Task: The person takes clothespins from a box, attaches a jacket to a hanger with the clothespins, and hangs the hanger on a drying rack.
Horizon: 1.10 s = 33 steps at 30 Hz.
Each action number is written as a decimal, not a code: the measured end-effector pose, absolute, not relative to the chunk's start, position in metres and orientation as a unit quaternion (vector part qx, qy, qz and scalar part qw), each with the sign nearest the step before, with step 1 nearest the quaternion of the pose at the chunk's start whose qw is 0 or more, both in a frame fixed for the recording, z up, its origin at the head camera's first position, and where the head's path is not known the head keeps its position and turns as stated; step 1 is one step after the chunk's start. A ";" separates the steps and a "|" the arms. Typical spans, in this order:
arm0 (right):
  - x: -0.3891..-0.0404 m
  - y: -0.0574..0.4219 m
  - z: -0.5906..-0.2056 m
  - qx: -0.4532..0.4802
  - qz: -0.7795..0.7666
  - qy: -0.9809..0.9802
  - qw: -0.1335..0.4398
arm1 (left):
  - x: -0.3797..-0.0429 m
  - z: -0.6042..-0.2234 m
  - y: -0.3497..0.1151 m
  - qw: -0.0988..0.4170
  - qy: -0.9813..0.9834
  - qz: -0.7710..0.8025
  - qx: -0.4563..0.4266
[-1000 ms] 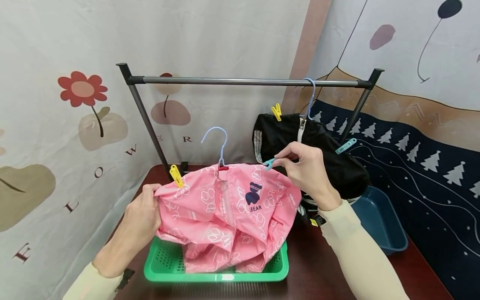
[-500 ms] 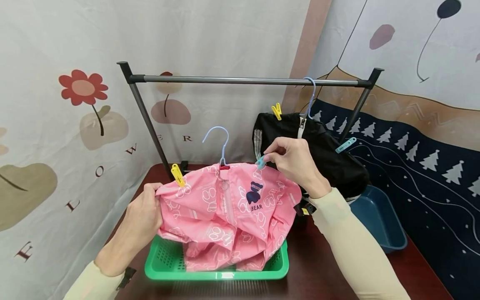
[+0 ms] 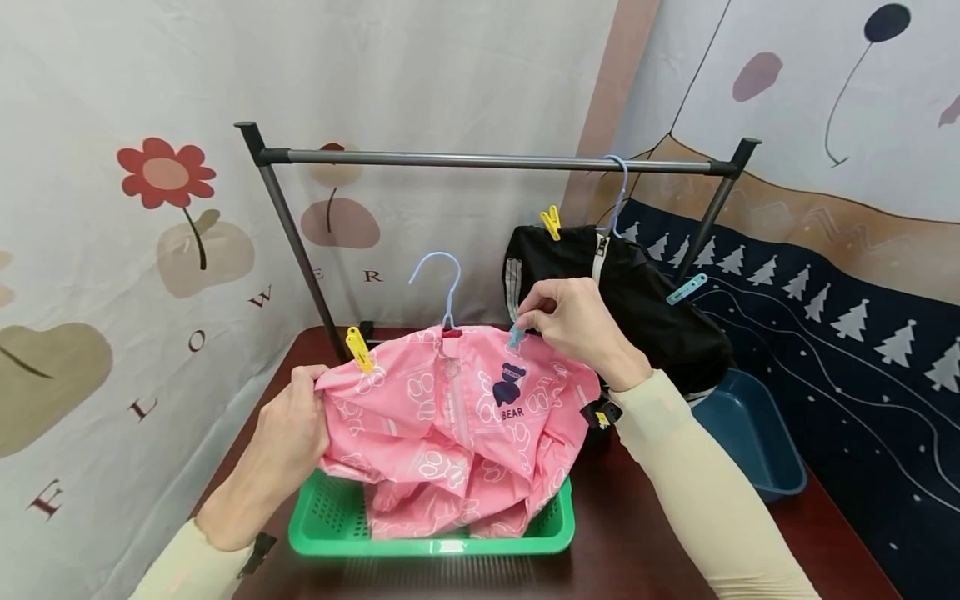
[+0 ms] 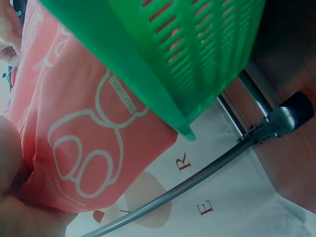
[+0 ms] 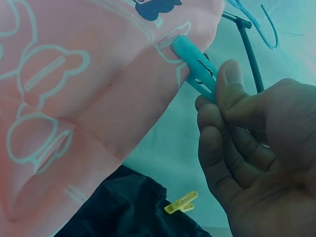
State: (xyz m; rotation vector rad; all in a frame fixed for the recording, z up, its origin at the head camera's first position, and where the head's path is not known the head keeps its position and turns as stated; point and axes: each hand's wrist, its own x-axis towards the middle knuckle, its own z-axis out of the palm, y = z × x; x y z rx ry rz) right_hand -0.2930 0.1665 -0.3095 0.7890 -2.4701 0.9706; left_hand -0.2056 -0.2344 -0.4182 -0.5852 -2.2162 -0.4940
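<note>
A pink jacket [image 3: 420, 417] with white outlines and a navy bear print is on a blue hanger [image 3: 453, 292], its lower part in a green basket [image 3: 431, 547]. My left hand [image 3: 294, 425] grips the jacket's sleeve side at the left. A yellow clothespin [image 3: 359, 350] sits on that shoulder. My right hand [image 3: 573, 321] pinches a light-blue clothespin [image 5: 195, 66] between thumb and forefinger. In the right wrist view, the clothespin's jaws overlap the jacket's shoulder edge. The left wrist view shows the pink cloth [image 4: 89, 138] beside the basket wall.
A black jacket [image 3: 645, 308] hangs from the metal rack [image 3: 450, 158] at the right, with a yellow clothespin [image 3: 551, 223] and a light-blue one on it. A dark blue bin [image 3: 757, 442] stands behind my right arm. A patterned curtain backs the table [image 3: 630, 533].
My right hand has moved left and slightly down with the light-blue clothespin, bringing it onto the pink jacket's shoulder edge. The left hand keeps its grip, almost unmoved.
</note>
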 end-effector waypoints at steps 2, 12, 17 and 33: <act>-0.292 0.166 -0.310 0.279 0.338 -0.880 0.183 | -0.206 -0.418 -0.232 0.387 -0.871 -0.196 -0.231; -0.289 0.167 -0.320 0.273 0.320 -0.897 0.133 | -0.205 -0.420 -0.229 0.387 -0.871 -0.195 -0.232; -0.287 0.169 -0.325 0.278 0.320 -0.899 0.112 | -0.204 -0.419 -0.230 0.379 -0.874 -0.194 -0.233; -0.282 0.182 -0.344 0.309 0.330 -0.885 0.107 | -0.200 -0.416 -0.229 0.365 -0.881 -0.197 -0.227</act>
